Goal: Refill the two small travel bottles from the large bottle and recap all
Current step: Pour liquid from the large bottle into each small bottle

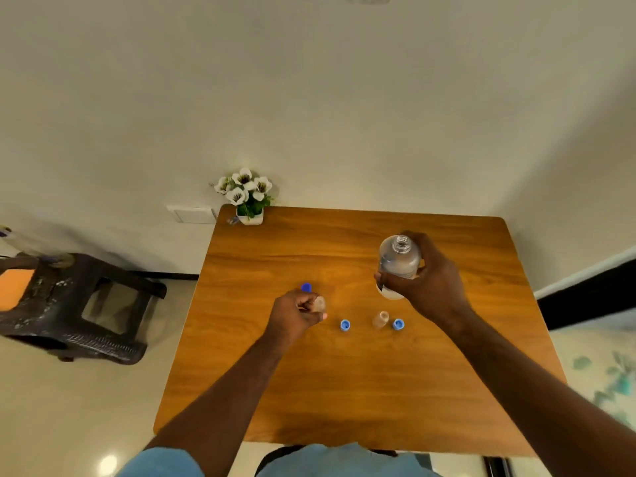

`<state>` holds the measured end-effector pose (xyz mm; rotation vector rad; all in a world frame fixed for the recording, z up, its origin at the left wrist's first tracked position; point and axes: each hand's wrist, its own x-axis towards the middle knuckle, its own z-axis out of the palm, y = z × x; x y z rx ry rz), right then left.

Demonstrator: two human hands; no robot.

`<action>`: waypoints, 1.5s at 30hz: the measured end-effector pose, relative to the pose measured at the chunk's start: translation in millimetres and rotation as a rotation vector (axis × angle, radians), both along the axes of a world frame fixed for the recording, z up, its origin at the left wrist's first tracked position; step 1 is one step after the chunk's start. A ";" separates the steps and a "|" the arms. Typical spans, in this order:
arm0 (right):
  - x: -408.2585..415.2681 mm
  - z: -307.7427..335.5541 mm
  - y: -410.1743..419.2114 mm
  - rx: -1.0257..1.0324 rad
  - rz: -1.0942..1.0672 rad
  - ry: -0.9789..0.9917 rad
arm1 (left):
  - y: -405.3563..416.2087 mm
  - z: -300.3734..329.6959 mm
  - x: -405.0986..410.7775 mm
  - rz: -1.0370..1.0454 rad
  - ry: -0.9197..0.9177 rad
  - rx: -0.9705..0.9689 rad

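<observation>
My right hand [435, 282] grips the large clear bottle [399, 261], uncapped and upright, just above the wooden table [344, 390]. My left hand [296, 313] is closed around one small travel bottle [320, 304], whose open mouth shows past my fingers. The second small travel bottle [380, 319] stands uncapped on the table between two light blue caps [345, 325] [398, 324]. A darker blue cap [306, 287] lies just beyond my left hand.
A white pot of white flowers [246, 197] sits at the table's far left corner against the wall. A dark plastic stool [79, 304] stands on the floor to the left of the table.
</observation>
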<state>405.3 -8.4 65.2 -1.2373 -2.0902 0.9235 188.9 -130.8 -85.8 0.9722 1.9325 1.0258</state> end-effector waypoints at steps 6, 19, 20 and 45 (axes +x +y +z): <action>0.3 -14.6 -9.3 -0.036 -0.048 0.008 | 2.1 -32.6 0.3 -0.137 0.094 -0.100; 9.4 -15.9 -18.0 -0.047 -0.098 0.036 | 8.5 -57.7 -2.0 -0.249 0.136 -0.141; 10.3 -16.0 -18.0 -0.050 -0.099 0.041 | 9.1 -58.8 -2.2 -0.257 0.140 -0.149; 106.7 -10.1 5.3 -0.046 -0.115 0.081 | 65.8 -14.5 123.4 -0.324 0.375 -0.170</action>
